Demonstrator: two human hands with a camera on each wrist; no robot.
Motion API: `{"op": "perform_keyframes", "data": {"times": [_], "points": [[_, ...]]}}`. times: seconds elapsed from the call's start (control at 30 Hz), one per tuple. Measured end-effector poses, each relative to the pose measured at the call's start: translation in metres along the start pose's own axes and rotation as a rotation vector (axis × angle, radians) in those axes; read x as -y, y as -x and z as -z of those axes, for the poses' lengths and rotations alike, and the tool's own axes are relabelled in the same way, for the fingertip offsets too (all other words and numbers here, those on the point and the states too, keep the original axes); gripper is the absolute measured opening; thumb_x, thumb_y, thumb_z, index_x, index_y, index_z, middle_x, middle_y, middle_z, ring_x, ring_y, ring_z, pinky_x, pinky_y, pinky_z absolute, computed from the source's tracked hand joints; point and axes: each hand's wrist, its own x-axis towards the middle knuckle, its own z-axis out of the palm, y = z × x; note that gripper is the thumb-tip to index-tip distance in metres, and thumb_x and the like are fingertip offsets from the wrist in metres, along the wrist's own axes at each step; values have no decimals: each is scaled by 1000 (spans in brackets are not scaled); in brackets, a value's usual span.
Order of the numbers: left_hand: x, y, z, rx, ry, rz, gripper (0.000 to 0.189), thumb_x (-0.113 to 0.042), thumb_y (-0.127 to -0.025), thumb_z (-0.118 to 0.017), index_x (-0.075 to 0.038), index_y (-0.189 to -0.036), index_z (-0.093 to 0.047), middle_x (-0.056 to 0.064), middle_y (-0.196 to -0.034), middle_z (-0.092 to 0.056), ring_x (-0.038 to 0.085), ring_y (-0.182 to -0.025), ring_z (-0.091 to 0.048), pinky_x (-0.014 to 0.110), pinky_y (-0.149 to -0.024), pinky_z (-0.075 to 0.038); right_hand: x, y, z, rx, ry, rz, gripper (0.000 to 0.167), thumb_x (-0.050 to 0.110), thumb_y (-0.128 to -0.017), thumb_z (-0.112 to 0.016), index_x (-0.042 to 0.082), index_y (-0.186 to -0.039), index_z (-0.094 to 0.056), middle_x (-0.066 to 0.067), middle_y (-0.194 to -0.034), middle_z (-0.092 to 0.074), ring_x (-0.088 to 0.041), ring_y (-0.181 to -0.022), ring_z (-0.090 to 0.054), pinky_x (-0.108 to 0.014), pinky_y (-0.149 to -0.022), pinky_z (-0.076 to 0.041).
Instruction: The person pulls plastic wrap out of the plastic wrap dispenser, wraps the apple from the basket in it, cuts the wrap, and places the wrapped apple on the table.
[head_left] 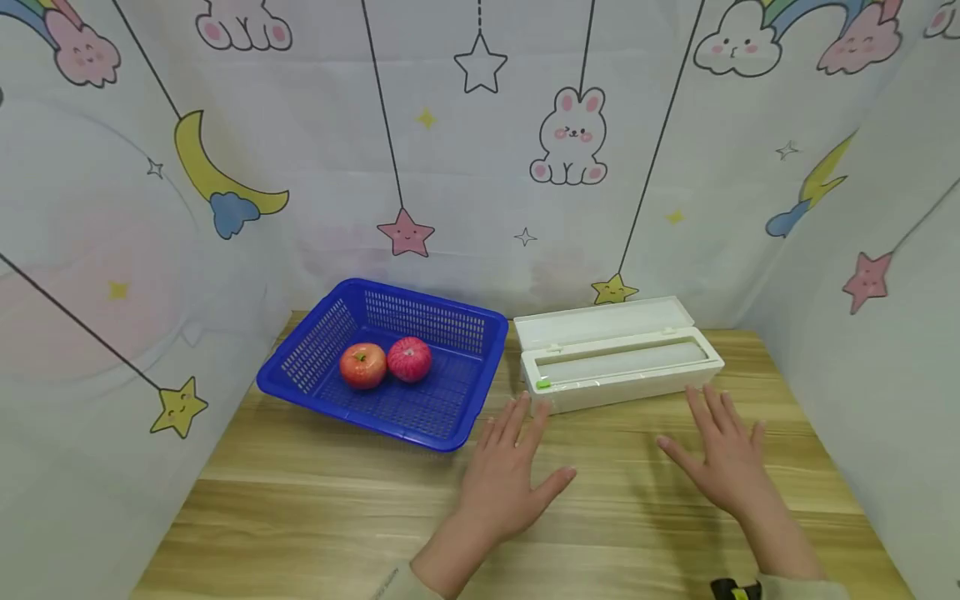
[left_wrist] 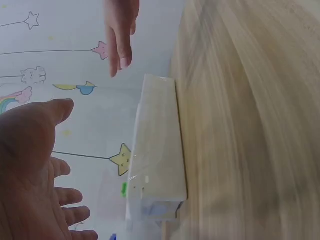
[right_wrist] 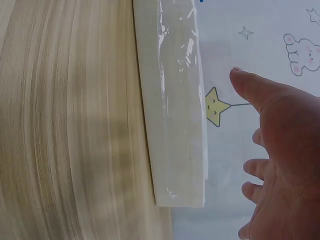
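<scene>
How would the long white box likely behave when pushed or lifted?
The long white box probably stays stiff, as its walls look straight. It seems unlikely to roll or tip, lying low on the table. Its open lid may swing, as it appears hinged along the back.

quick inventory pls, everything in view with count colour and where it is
table: 1, wood-grain yellow-brown, under everything
basket: 1, blue, on the table, left of the box
apple: 1, orange-red, in the basket
round fruit: 1, pinkish red, in the basket, right of the apple
box: 1, white, lid open, on the table's far side
green piece: 1, green, box's left front corner
backdrop: white with coloured cartoon prints, behind and at both sides
black item: 1, black, by the right cuff
sleeves: 2, pale, bottom edge
left grip: 1, bare, before the box's left end
right grip: 1, bare, before the box's right end
</scene>
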Motion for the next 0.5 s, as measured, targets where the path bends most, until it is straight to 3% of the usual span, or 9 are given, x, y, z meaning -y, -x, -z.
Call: {"op": "perform_keyframes", "data": {"times": [0.23, 0.5], "points": [[-3, -11, -24, 36, 139, 54, 83, -59, -103, -59, -15, -169, -33, 16, -173, -32, 35, -160, -30, 58, -125, -32, -10, -3, 5, -13, -19, -7, 96, 48, -104, -66, 8, -172, -10, -34, -172, -12, -60, -157, -7, -90, -109, 6], [-7, -23, -32, 44, 415, 141, 83, -59, -105, -57, -18, -170, -29, 11, -175, -29, 42, -156, -36, 65, -119, -38, -19, -9, 12, -10, -39, -22, 94, 46, -105, -64, 2, -170, -13, -36, -171, -13, -61, -156, -9, -90, -110, 0]]}}
